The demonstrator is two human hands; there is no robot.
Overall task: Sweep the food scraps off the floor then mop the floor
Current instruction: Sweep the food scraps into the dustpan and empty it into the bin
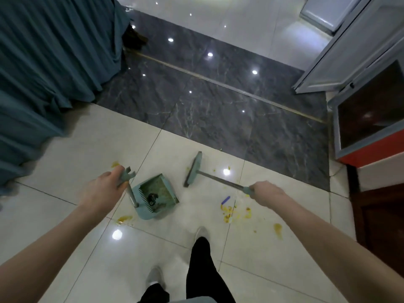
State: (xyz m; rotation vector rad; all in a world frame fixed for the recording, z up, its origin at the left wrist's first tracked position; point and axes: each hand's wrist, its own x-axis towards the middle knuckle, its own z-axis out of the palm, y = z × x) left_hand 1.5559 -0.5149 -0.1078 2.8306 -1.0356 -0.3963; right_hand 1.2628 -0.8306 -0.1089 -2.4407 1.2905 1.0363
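My left hand (105,189) grips the top of the upright handle of a teal dustpan (156,196), which rests on the pale floor tiles with some debris inside. My right hand (267,192) holds the grey handle of a teal broom (193,169), whose head touches the floor just right of the dustpan. Yellow food scraps (236,213) lie in a patch below the broom handle, beside a small blue piece (225,200). More yellow smears sit at the left (124,219), far left (115,164) and right (278,228).
A teal curtain (50,68) hangs at the left. A dark marble strip (218,106) with a metal door track crosses the floor ahead. A grey door frame (341,55) and a red-and-wood cabinet (371,149) stand at the right. My feet (200,234) are below.
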